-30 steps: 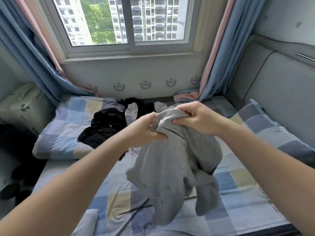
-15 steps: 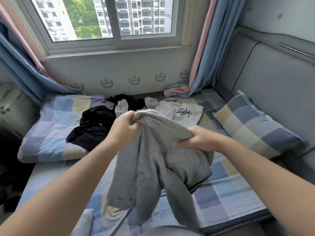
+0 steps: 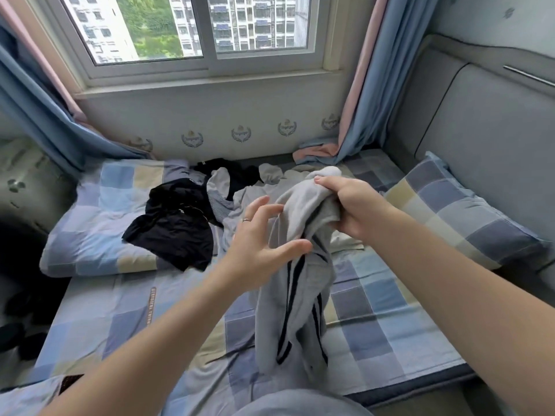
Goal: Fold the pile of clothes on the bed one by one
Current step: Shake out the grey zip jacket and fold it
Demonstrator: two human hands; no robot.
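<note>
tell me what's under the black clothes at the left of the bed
The black clothes lie spread on a checked quilt, whose blue and beige squares show beside them. Whether another garment lies beneath cannot be seen; the black fabric covers that patch.

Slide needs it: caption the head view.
Right hand holds grey garment over the bed; open left hand beside it.

Grey striped garment (image 3: 295, 298) hangs bunched above the checked bed (image 3: 375, 322).
</note>
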